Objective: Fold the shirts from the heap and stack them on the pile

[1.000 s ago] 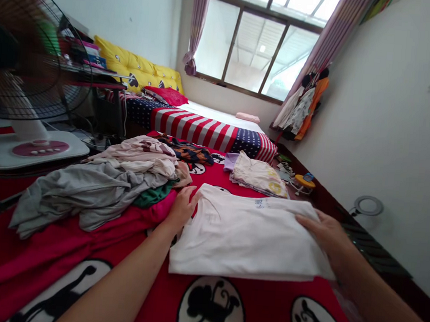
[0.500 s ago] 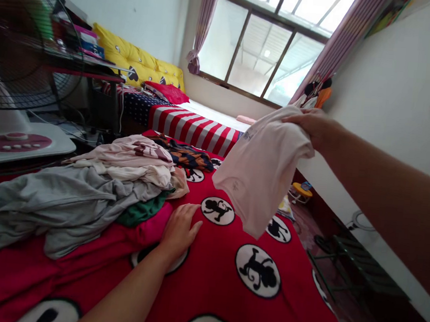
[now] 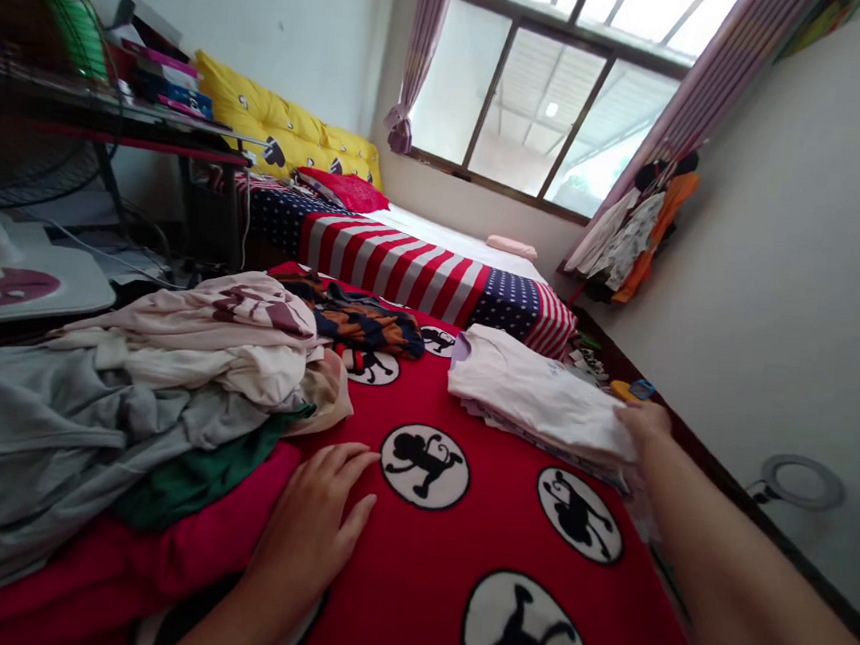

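A folded white T-shirt (image 3: 545,388) lies on top of a stack of folded clothes (image 3: 511,432) at the bed's far right. My right hand (image 3: 645,424) grips the shirt's near right end, its fingertips partly hidden. Flat on the red blanket (image 3: 408,572) rests my left hand (image 3: 323,514), fingers stretched out, holding nothing. It touches the edge of a bright pink garment (image 3: 216,535). Left of it spreads a loose heap: a grey garment (image 3: 90,423), a green one (image 3: 190,487), a cream one (image 3: 215,369) and a pale pink one (image 3: 197,312).
A fan (image 3: 19,277) stands at the left, close to the heap. Behind are a desk (image 3: 182,135) and a second bed with a striped cover (image 3: 397,264). Clothes (image 3: 637,235) hang by the window. A ring light (image 3: 807,483) stands beyond the bed's right edge.
The white T-shirt, hanging in the air before, now lies on the stack, lowered by my right hand. My left hand stays on the blanket. The view has shifted slightly.
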Tool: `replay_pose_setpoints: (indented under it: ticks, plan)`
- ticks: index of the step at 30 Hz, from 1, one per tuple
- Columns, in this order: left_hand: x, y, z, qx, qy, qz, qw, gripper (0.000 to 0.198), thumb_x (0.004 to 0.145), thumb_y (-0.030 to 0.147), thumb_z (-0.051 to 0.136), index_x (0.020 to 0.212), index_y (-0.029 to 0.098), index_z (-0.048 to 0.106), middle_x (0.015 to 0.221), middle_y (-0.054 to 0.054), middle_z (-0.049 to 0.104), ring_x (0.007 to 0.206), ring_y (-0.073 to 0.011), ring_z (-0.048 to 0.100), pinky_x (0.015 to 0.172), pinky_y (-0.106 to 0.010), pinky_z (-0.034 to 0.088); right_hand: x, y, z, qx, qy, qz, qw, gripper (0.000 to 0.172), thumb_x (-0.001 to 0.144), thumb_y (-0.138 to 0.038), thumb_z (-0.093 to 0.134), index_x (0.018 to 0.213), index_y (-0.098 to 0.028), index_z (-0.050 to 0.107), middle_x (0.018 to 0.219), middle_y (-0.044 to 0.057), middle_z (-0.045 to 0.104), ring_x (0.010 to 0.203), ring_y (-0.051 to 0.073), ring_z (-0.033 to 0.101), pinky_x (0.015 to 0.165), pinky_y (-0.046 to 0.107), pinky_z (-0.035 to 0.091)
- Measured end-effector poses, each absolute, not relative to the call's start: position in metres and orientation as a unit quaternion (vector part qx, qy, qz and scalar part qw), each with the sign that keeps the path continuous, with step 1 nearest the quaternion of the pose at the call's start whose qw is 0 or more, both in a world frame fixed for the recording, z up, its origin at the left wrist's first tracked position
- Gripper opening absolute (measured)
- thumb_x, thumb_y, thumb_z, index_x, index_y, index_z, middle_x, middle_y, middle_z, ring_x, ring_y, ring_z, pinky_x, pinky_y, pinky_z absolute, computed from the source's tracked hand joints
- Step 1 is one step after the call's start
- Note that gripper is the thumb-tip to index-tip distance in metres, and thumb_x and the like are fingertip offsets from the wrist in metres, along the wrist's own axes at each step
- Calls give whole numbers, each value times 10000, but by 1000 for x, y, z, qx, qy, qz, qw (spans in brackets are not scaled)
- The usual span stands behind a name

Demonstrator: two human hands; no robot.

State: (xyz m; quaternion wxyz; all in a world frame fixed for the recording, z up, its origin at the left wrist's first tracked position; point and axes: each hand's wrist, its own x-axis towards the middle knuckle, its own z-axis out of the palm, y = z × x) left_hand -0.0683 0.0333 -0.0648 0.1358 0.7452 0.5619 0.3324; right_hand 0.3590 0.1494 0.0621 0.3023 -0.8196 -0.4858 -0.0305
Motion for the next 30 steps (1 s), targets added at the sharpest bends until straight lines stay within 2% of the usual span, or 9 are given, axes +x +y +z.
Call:
replay_pose_setpoints:
  ticks: [4, 9, 14, 17, 19, 22, 24, 27, 30]
  plan:
    - [-69, 33, -64, 751, 561, 326, 124, 320, 828, 234, 531, 1126, 286, 637, 1236, -33, 588, 1139, -257, 514, 983, -433, 414, 361, 164, 44, -866, -419, -104, 254, 448, 772, -281, 573, 1166, -74, 618, 1201, 290, 558, 1135, 438, 508, 867, 614, 385]
    - [-70, 32, -63, 756, 562, 312, 122, 294, 836, 244, 529, 1098, 288, 656, 1238, -34, 579, 1144, -259, 506, 979, -436, 413, 318, 183, 24, -760, -573, -194, 236, 516, 913, -476, 372, 1326, -200, 510, 1403, 148, 469, 1305, 318, 377, 1049, 585, 234]
    - [-69, 33, -62, 758, 559, 313, 123, 283, 838, 228, 541, 1090, 282, 659, 1227, -38, 576, 1143, -249, 495, 971, -427, 403, 293, 183, -11, -810, -578, -27, 97, 599, 919, -573, 272, 1428, -280, 392, 1535, 107, 288, 1402, 337, 223, 1051, 665, 154]
    - [-68, 34, -61, 755, 560, 318, 121, 269, 838, 227, 552, 1077, 275, 665, 1209, -40, 581, 1140, -244, 494, 968, -420, 397, 279, 180, -5, -836, -546, 36, 44, 615, 924, -538, 300, 1456, -234, 352, 1555, 133, 227, 1415, 368, 176, 1058, 679, 98]
    - [-68, 34, -60, 754, 560, 322, 121, 259, 835, 229, 558, 1065, 273, 670, 1198, -40, 585, 1136, -243, 497, 961, -417, 398, 259, 168, -2, -833, -550, 29, 57, 593, 941, -461, 301, 1462, -179, 336, 1545, 163, 241, 1411, 356, 201, 1065, 649, 160]
    - [-68, 35, -60, 753, 558, 327, 123, 253, 829, 228, 566, 1055, 265, 674, 1187, -45, 591, 1131, -245, 500, 960, -413, 397, 210, 128, -14, -807, -584, 29, 78, 616, 941, -435, 337, 1492, -174, 251, 1570, 118, 187, 1437, 262, 163, 1101, 505, 248]
    - [-68, 34, -60, 754, 554, 331, 124, 252, 827, 231, 570, 1055, 255, 676, 1183, -50, 594, 1126, -247, 502, 964, -410, 395, 172, 89, -30, -761, -640, 52, 87, 654, 906, -450, 434, 1481, -176, 286, 1576, 117, 155, 1448, 266, 116, 1115, 507, 218]
    - [-69, 33, -59, 758, 547, 335, 123, 259, 822, 235, 575, 1059, 246, 680, 1186, -56, 596, 1123, -252, 504, 969, -409, 392, 121, 28, -45, -685, -713, 98, 112, 578, 894, -413, 471, 1433, -218, 393, 1561, 101, 214, 1443, 287, 137, 1120, 574, 123]
    - [-71, 31, -58, 763, 538, 335, 125, 270, 816, 217, 572, 1060, 230, 687, 1195, -63, 600, 1122, -255, 508, 980, -403, 388, 82, -18, -43, -643, -734, 153, 159, 538, 841, -359, 560, 1363, -247, 487, 1546, 84, 265, 1435, 272, 179, 1124, 571, 112]
